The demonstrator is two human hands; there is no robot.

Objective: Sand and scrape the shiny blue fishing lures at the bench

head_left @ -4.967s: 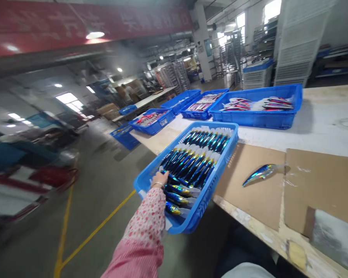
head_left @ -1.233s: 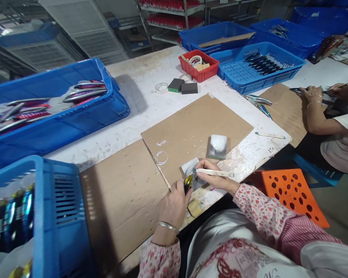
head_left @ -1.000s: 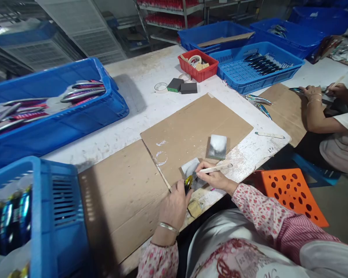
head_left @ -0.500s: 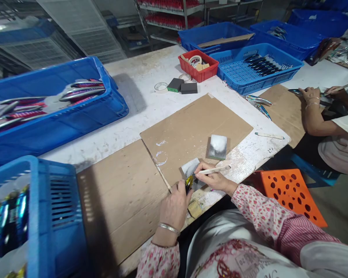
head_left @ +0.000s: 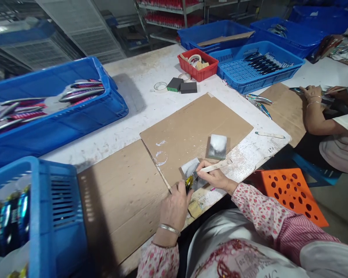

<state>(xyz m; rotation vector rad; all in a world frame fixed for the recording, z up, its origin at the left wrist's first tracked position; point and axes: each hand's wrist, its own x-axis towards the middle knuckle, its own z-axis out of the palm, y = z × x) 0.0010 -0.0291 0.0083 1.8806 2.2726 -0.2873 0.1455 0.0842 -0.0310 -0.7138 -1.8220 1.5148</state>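
My left hand (head_left: 175, 204), a metal bangle on its wrist, is closed around a small dark fishing lure (head_left: 189, 183) with a shiny yellow end. Most of the lure is hidden by the fingers. My right hand (head_left: 213, 177) pinches a slim tool with a pale, flat handle (head_left: 219, 166); its working end points at the lure and is too small to make out. Under the hands lies a grey-white sheet (head_left: 190, 166). Close by on the cardboard (head_left: 197, 119) sits a sanding block (head_left: 217, 146) with white powder on top. A yellowish sponge piece (head_left: 195, 208) rests at the table edge.
Blue crates (head_left: 113, 96) of lures stand left, one lattice-sided (head_left: 58, 193) nearby. Dark blocks (head_left: 188, 88), tape rolls (head_left: 160, 87), a red basket (head_left: 204, 73) and a blue tray (head_left: 234, 73) lie beyond. A co-worker's hands (head_left: 311, 94) work at right, behind an orange stool (head_left: 292, 193).
My right hand and the tool have shifted slightly up and to the right, the tool's end drawing back a little from the lure. My left hand stays in place.
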